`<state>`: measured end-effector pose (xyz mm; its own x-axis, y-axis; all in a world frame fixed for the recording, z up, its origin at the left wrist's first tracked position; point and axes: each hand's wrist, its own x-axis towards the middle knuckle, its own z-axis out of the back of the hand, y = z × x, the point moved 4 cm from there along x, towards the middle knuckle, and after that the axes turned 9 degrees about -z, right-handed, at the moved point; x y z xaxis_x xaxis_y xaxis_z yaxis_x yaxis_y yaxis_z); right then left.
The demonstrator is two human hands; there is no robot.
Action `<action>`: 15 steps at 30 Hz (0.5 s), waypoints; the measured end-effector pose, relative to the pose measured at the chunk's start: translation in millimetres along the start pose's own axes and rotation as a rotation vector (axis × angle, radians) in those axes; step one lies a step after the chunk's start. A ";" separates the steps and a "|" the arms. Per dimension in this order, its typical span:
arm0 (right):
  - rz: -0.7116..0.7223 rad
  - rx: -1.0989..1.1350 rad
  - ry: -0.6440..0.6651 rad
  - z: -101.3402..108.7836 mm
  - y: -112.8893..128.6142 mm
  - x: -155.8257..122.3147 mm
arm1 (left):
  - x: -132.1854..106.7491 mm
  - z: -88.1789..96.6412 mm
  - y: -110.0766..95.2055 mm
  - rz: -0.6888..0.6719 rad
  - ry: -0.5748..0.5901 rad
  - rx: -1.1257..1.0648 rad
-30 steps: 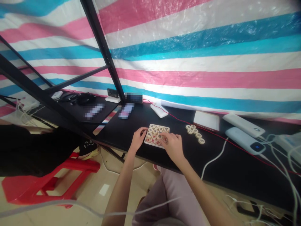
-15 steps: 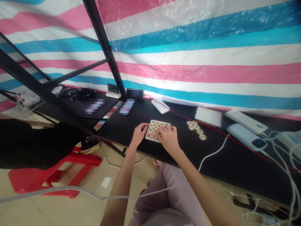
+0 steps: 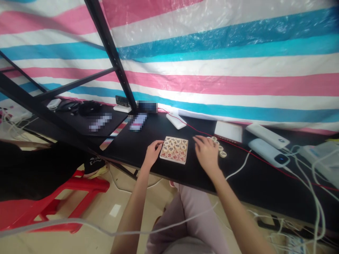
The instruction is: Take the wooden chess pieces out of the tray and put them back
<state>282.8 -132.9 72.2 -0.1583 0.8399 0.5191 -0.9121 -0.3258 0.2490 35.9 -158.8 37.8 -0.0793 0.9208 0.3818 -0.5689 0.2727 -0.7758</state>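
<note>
A small white square tray (image 3: 173, 160) lies on the black table, packed with round Chinese chess pieces (image 3: 171, 149) in rows. Most of their characters are dark; those in the front row are red. My left hand (image 3: 153, 153) is at the tray's left side, its bent fingers and thumb against the edge. To the right of the tray, my right hand (image 3: 207, 152) reaches over the table with its fingers apart, beside a loose group of chess pieces (image 3: 222, 154). The hand covers part of that group, and I see nothing held in it.
A thin red cable (image 3: 197, 130) runs across the table behind the pieces. Farther back lie a white power bank (image 3: 177, 120) and a white flat box (image 3: 228, 131). More power banks (image 3: 268, 152) and white cables crowd the right. A person sits left by a red stool (image 3: 87, 190).
My right hand has left the tray and moved right to the loose pieces, uncovering the filled rows. My left hand stays at the tray's left edge. The view has shifted slightly.
</note>
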 end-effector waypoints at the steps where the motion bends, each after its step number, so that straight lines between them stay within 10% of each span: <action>1: -0.041 -0.072 -0.021 0.1 -19.4 -0.3 | 0.1 -0.1 0.7 -0.002 0.001 0.000; 6: 0.026 -0.170 -0.008 0.8 -71.5 -20.1 | 1.1 -0.3 2.8 0.003 0.008 0.004; 15: 0.132 0.132 0.136 16.6 -17.8 -46.7 | 0.0 -0.5 1.6 0.003 0.001 -0.015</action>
<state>312.7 -173.5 57.1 -0.3307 0.8338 0.4420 -0.8238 -0.4836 0.2959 35.4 -158.3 36.3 -0.0803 0.9218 0.3792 -0.5567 0.2741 -0.7842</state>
